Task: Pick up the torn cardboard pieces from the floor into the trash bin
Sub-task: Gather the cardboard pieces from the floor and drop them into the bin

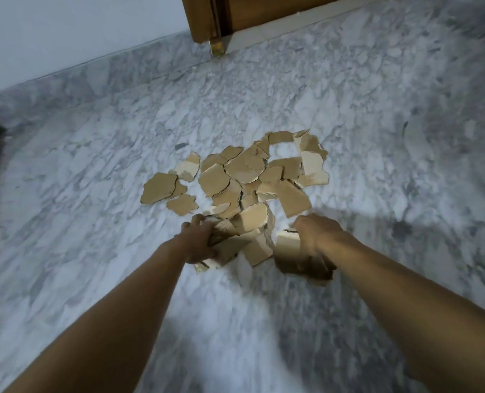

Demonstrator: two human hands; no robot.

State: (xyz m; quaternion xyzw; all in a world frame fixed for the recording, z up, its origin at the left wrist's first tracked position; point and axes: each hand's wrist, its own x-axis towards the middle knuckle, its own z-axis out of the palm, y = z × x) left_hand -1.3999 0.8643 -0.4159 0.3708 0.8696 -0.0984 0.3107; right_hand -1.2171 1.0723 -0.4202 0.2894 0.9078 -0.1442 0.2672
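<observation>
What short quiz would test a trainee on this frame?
1. True or false: a bin is in view.
2. The left hand grips: A) a bunch of cardboard pieces; B) nothing; C) a broom.
3. Fill in: the pile lies on the ____, beyond the right hand, which grips a piece.
Key: 1 false; 2 A; 3 floor.
</observation>
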